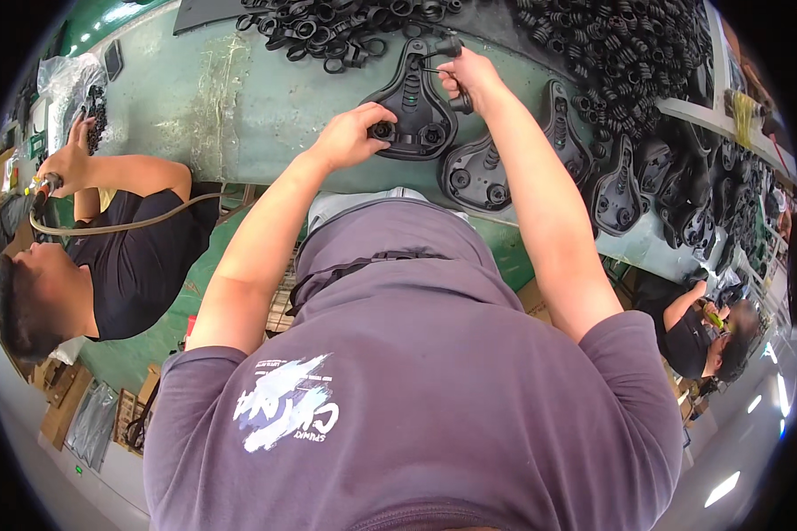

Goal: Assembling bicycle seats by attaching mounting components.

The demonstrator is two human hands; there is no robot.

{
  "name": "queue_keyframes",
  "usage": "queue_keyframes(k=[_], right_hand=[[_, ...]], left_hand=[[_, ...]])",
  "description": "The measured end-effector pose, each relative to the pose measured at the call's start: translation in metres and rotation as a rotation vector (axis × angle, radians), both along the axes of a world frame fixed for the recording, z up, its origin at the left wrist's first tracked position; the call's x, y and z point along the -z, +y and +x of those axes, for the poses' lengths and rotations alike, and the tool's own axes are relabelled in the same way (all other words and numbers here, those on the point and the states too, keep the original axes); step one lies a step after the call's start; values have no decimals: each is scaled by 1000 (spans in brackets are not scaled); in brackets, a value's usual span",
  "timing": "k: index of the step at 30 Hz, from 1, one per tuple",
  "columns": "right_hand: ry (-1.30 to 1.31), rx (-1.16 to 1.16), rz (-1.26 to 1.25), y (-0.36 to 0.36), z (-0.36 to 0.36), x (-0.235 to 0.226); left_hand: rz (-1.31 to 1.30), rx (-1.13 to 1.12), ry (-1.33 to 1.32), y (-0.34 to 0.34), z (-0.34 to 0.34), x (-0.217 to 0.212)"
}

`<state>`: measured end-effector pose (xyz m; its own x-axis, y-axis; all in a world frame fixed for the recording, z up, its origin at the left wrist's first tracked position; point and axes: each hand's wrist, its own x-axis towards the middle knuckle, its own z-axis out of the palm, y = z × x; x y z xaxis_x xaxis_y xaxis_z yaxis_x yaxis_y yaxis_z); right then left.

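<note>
A black bicycle saddle lies underside up on the green workbench, its narrow nose pointing away from me. My left hand is closed on the saddle's wide rear left corner, fingers by the round socket there. Beside the nose, my right hand is wrapped round a black handled tool. A thin dark shaft reaches left from that fist to the saddle's nose. The fingers hide the middle of the tool, so its exact kind cannot be told. Another black saddle lies just right of the held one.
Black ring-shaped parts are heaped at the back. A larger pile of ribbed black parts stands back right, with more saddles nearer. Co-workers sit left and right; a hose curves by the left one.
</note>
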<state>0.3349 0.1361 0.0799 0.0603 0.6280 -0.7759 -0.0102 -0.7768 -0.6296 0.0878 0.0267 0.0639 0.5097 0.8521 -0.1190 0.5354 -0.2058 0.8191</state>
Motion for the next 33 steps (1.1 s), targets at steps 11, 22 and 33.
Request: queue_keyframes(k=[11,22,33], right_hand=[[-828,-591,471,-58,-52,22],[-858,-508,756,-71,-26,56],[-1134,-666,869,-129,92,17]], left_hand=[[-136,39,44,10,3,-11],[132,-511,378,63,76,30],[-688,-405,166,14,2,39]])
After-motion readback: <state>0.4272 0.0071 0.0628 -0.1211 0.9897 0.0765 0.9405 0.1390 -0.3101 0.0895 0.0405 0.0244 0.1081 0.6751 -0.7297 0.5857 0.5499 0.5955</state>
